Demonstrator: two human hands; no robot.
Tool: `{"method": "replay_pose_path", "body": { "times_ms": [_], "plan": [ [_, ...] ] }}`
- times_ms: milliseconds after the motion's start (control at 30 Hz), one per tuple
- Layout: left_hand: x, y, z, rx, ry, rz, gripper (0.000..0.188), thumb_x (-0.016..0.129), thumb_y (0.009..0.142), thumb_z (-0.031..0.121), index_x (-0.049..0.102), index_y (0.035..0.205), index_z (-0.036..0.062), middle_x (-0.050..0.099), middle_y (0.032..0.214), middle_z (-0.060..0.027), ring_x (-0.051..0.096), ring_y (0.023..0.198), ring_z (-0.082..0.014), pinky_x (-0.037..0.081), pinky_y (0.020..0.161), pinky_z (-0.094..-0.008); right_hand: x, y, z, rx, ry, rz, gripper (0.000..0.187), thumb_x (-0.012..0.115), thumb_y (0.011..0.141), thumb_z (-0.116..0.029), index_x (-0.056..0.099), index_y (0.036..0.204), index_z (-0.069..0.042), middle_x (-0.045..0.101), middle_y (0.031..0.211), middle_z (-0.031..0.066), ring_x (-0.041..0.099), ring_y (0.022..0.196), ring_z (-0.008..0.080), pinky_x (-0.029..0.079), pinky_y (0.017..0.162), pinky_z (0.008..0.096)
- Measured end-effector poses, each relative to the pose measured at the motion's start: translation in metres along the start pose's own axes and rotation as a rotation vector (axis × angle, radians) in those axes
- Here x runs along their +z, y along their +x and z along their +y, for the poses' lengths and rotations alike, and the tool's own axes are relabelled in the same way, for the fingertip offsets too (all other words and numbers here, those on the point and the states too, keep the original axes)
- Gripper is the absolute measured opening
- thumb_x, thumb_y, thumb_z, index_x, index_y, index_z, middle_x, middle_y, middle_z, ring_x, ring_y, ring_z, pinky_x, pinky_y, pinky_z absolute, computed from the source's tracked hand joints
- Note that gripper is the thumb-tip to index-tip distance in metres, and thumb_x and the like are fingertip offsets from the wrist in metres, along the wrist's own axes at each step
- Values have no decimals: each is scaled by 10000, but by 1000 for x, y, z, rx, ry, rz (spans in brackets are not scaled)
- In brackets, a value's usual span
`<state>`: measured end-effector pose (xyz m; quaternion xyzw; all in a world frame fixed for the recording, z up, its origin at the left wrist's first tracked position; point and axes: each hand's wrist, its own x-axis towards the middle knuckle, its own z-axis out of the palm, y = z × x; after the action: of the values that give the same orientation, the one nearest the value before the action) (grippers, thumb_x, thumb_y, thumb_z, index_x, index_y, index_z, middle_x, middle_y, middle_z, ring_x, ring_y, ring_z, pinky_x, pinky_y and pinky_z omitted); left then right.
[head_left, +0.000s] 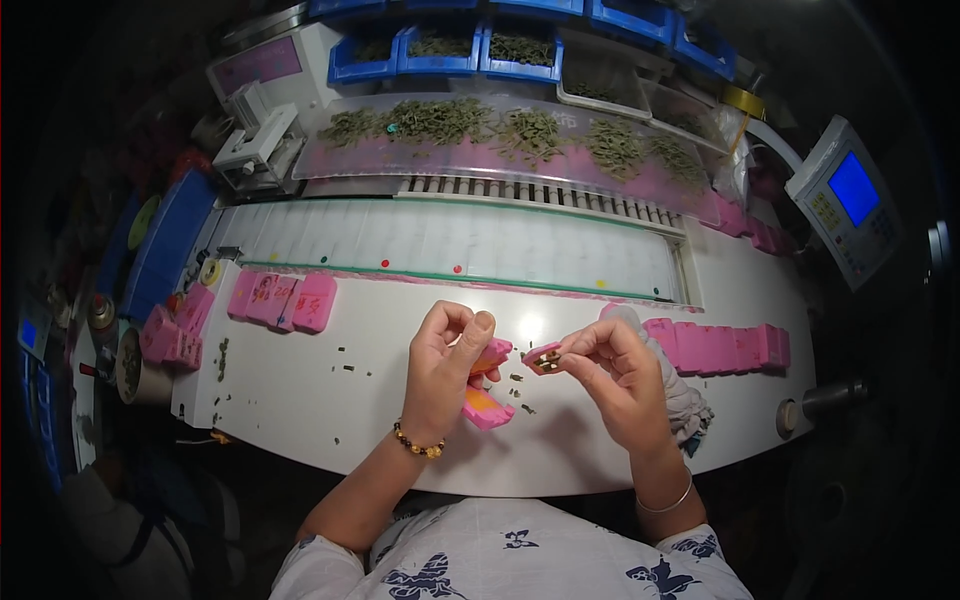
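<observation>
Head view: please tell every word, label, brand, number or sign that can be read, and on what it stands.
Pink blocks at left: red handwritten marks, not copied here.
Clear tray: pale characters, too blurred.
Purple label: too blurred.
Keypad: labels too small.
Blue screen: nothing readable.
Pink piece in right hand: no writing visible.

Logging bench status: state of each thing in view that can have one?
Left hand, closed on pink-and-orange item
Pink-and-orange item, partly hidden; one piece or two unclear
Right hand, pinching small pink piece
Small pink piece, held, apart from pink-and-orange item
Screen, lit blue
Grey cloth, crumpled
Right-side pink blocks, lined up
Green pieces, loose in clumps
Nearest blue bins, holding green pieces
</observation>
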<state>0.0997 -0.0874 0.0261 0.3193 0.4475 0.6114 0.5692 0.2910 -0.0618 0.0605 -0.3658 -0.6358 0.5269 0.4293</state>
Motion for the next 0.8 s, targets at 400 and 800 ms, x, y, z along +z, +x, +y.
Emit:
{"method": "replay_pose_path", "body": {
  "times_ms": [400, 800],
  "plan": [
    [4, -8, 18, 37, 519, -319, 92, 625, 893, 59, 609, 932, -23, 641, 860, -37, 646, 762, -83, 516, 634, -205, -4, 0, 11, 205, 182, -158, 99, 612, 899, -11, 532, 953, 9, 635, 900, 70, 646, 846, 119, 514, 723, 229],
    [14, -14, -4, 201, 172, -36, 106, 569, 950, 89, 534, 945, -10, 587, 841, -34, 604, 706, -64, 512, 621, -212, 15, -8, 18, 165, 305, 53, 119, 611, 908, -29, 527, 984, 7, 626, 934, 74, 637, 853, 109, 531, 709, 229]
  ]
}}
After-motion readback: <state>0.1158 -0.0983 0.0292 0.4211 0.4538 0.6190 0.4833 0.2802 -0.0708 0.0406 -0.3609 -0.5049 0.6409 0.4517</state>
